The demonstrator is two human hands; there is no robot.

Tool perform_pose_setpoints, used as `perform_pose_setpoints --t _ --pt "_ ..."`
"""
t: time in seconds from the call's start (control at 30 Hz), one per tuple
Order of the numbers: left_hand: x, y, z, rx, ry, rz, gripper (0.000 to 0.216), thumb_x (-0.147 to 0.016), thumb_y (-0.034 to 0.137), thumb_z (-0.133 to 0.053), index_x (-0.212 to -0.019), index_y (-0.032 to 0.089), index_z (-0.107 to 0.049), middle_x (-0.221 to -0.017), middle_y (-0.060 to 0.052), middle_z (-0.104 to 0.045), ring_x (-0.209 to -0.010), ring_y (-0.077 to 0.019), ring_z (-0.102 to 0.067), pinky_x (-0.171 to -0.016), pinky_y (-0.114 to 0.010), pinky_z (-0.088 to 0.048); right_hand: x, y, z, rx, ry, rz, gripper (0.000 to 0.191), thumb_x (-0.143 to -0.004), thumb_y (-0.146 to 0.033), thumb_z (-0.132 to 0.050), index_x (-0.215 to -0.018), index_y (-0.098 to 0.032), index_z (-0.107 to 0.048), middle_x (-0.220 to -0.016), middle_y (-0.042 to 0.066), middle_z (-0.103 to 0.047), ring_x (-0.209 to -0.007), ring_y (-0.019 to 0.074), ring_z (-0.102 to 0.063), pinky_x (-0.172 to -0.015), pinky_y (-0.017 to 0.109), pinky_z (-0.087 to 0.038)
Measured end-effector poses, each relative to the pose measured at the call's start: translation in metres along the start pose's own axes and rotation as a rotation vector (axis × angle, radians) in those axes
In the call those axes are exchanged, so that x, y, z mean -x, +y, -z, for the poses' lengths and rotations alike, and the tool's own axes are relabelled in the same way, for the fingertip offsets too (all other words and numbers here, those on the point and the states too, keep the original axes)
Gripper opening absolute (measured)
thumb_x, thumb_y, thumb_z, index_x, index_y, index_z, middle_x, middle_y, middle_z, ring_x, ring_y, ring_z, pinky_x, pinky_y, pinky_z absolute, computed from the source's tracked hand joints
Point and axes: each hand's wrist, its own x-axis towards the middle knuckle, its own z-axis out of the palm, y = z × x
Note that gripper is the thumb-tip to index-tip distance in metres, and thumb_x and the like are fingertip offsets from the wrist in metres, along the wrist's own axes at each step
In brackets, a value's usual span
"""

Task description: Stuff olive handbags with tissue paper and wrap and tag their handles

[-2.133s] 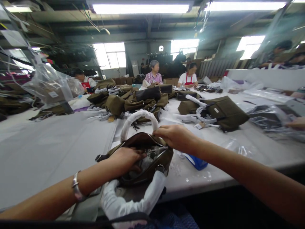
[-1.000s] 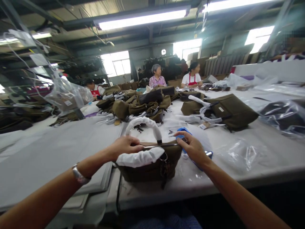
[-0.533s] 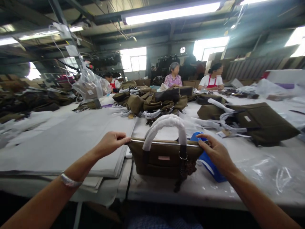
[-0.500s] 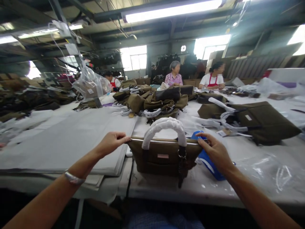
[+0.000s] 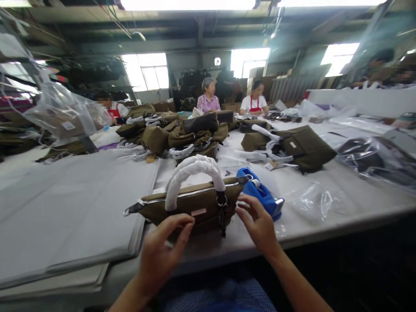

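Note:
An olive-green handbag (image 5: 201,223) stands upright on the table right before me, its silver zipper closed along the top. White wrapping covers its arched handle (image 5: 195,167). A small pale label (image 5: 199,212) sits on its front, and a dark strap with a ring (image 5: 222,212) hangs from the right handle base. My left hand (image 5: 162,247) is in front of the bag just below the label, thumb and fingertip pinched together; whether anything is between them cannot be made out. My right hand (image 5: 258,223) is by the bag's right side, thumb and fingers apart, holding nothing.
A blue tape dispenser (image 5: 264,197) stands behind my right hand. Large white sheets (image 5: 81,203) are stacked at left. Olive bags (image 5: 191,134) are heaped ahead, with another bag (image 5: 302,147) at right. Clear plastic (image 5: 312,201) lies on the table (image 5: 305,225). Co-workers (image 5: 208,97) sit across.
Both hands have let go of the bag's top corners and come down in front and to the right side. The view has turned right, and the bag now stands at a slant.

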Motion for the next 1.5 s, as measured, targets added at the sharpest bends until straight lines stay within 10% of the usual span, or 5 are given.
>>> perform_pose_setpoints --t 0.3,0.5,0.87,1.23,1.5 --pt "-0.044 0.0 -0.026 -0.011 0.099 0.109 0.024 -0.097 0.035 -0.059 -0.114 0.02 -0.066 -0.111 -0.007 -0.074 -0.095 -0.0209 -0.074 -0.079 -0.031 -0.064 0.005 -0.01 -0.031 0.163 -0.137 -0.062 0.02 -0.094 -0.036 -0.064 -0.104 -0.02 -0.068 -0.097 0.007 -0.074 -0.085 0.023 -0.07 -0.081 0.038 -0.059" --pt "-0.063 0.022 -0.003 -0.5 0.576 -0.515 0.043 -0.084 0.013 -0.076 -0.123 0.025 -0.063 -0.121 -0.008 -0.07 -0.111 -0.0243 -0.067 -0.096 -0.038 -0.055 -0.016 -0.042 -0.026 0.241 0.143 0.253 0.018 -0.096 -0.034 -0.062 -0.111 -0.023 -0.064 -0.103 0.008 -0.071 -0.087 0.0223 -0.068 -0.081 0.036 -0.057" --pt "-0.072 0.023 0.013 -0.626 0.342 -0.782 0.057 -0.087 0.004 -0.072 -0.138 0.025 -0.057 -0.104 -0.004 -0.073 -0.091 -0.0164 -0.071 -0.09 -0.027 -0.056 -0.062 -0.059 -0.05 0.086 0.024 0.312 0.017 -0.097 -0.028 -0.061 -0.105 -0.023 -0.075 -0.101 0.006 -0.077 -0.092 0.0214 -0.072 -0.087 0.031 -0.056" --pt "-0.09 0.04 0.014 -0.703 0.287 -0.674 0.025 -0.093 0.012 -0.067 -0.117 0.011 -0.067 -0.111 -0.011 -0.076 -0.101 -0.0194 -0.074 -0.099 -0.025 -0.053 -0.079 -0.06 -0.036 -0.031 -0.36 0.232 0.022 -0.099 -0.023 -0.053 -0.099 -0.018 -0.074 -0.086 0.001 -0.074 -0.078 0.0159 -0.067 -0.074 0.023 -0.049" --pt "-0.106 0.039 0.036 -0.693 0.077 -0.519 0.031 -0.103 0.027 -0.046 -0.114 0.011 -0.07 -0.107 -0.013 -0.075 -0.098 -0.0234 -0.073 -0.086 -0.029 -0.056 -0.058 -0.059 -0.019 0.387 -0.448 0.332 0.03 -0.09 -0.01 -0.063 -0.118 -0.019 -0.069 -0.112 0.009 -0.073 -0.108 0.0276 -0.066 -0.097 0.039 -0.051"
